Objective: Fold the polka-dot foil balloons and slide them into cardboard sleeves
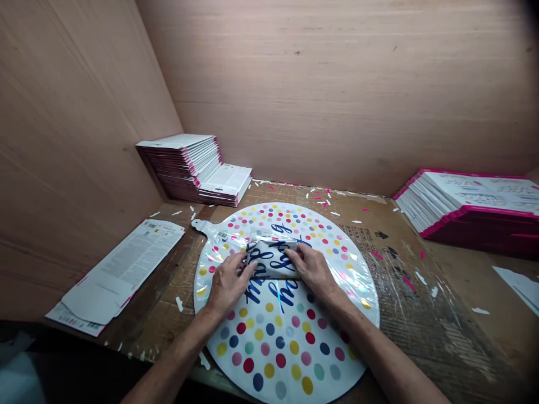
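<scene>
A large round foil balloon (288, 342) lies flat on the cardboard-covered table, white with many coloured dots and dark blue lettering. Its narrow tail (201, 225) points to the upper left. On top of its middle is a small folded foil balloon (272, 259), silvery white with similar dark lettering. My left hand (229, 280) grips the left end of this folded balloon between thumb and fingers. Its right end is pinched by my right hand (311, 269), with the thumb on top. The fingertips beneath the fold are hidden.
Folded printed cartons (185, 163) are stacked at the back left, and more pink-edged cartons (471, 202) at the right. An opened flat carton (122, 269) lies along the left edge. White and pink paper scraps (408, 282) litter the cardboard. Wooden panels (337, 84) enclose the back and left.
</scene>
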`<state>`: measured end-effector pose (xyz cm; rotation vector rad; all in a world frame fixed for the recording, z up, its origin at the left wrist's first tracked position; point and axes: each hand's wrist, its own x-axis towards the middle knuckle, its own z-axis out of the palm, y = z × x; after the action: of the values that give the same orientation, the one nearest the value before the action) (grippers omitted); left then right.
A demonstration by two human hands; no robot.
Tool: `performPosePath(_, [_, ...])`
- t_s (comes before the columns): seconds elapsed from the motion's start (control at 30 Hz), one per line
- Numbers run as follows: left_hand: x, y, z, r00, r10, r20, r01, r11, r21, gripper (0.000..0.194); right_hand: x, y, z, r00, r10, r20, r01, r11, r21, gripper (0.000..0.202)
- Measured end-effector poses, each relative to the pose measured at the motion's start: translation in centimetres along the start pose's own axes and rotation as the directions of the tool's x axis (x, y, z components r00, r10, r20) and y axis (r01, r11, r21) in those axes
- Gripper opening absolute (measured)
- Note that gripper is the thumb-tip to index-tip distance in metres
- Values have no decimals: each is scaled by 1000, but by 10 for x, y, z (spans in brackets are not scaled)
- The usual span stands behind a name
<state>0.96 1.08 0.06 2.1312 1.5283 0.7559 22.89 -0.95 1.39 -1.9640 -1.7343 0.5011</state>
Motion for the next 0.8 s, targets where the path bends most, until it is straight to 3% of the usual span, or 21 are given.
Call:
performPosePath(0.07, [1,6,8,988,-88,-123,100,990,96,37,10,-12,4,998,62,-8,-62,978,-200,38])
performPosePath(0.13, [2,9,13,978,-117,-173,153,965,213,39,16,-22,7,994,108,-4,-102,923,-372,41])
performPosePath(0.23, [6,11,13,973,-193,-123,221,934,283,34,25,-31,13,989,148,1,-128,862,-490,45])
performPosePath(0.4, [16,22,1,943,-332,-28,323,889,324,39,42,-34,23,989,147,9,-122,849,-514,48])
performPosePath(0.47, [17,26,2,966,-240,-97,259,896,360,44,46,-34,27,990,139,21,-107,845,-524,44])
performPosePath(0.53, [16,26,10,984,-29,-178,101,905,413,51,47,-35,28,993,114,38,-77,842,-534,38])
performPosePath(0.6, [16,20,23,974,125,-191,-22,885,466,57,47,-37,26,996,77,54,-35,839,-542,33])
performPosePath(0.7, [17,6,43,985,107,-139,-23,863,505,62,53,-48,21,997,-29,70,62,841,-537,29])
performPosePath(0.8, [20,-5,45,993,70,-99,-16,885,466,66,66,-59,14,969,-182,169,242,847,-473,29])
